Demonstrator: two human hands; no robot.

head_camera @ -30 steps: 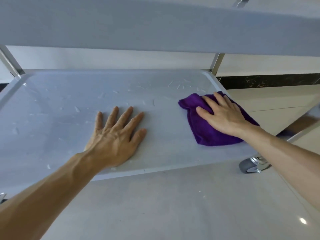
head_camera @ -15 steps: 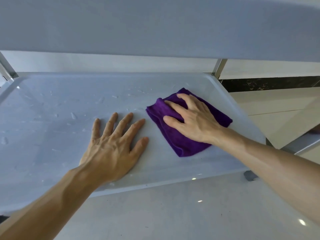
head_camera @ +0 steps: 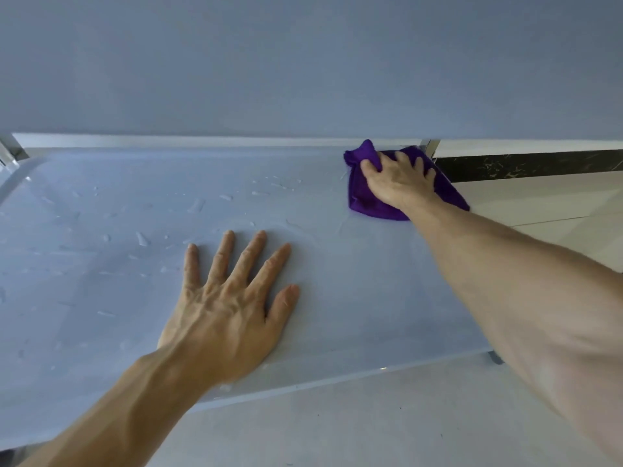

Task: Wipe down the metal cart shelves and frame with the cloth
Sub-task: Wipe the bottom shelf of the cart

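The lower shelf (head_camera: 101,264) of the metal cart fills the middle of the head view, and the underside of the upper shelf (head_camera: 303,62) spans the top of the view. The left hand (head_camera: 226,308) rests flat, palm down, on the lower shelf at about 6 o'clock from the shelf centre, close to the near edge; its fingers (head_camera: 251,254) are straight and spread apart, holding nothing. The right hand (head_camera: 399,183) lies on the purple cloth (head_camera: 367,203) at about 2 o'clock, in the far right corner of the lower shelf. Its fingers are bent over the cloth and press it against the shelf surface, with the thumb at the 9 o'clock side of the hand; a fold of cloth rises at the far edge, beside the fingertips. The cloth extends to the right rim of the shelf, just beside the frame post (head_camera: 429,151) that stands at the corner. Water droplets (head_camera: 195,205) and streaks lie scattered on the shelf from 9 o'clock to 12 o'clock, well apart from the cloth. A second frame post (head_camera: 10,153) shows at the far left corner. Pale floor tiles (head_camera: 371,426) lie below the near edge of the shelf, and a dark marble band (head_camera: 526,165) runs along the wall at 3 o'clock.
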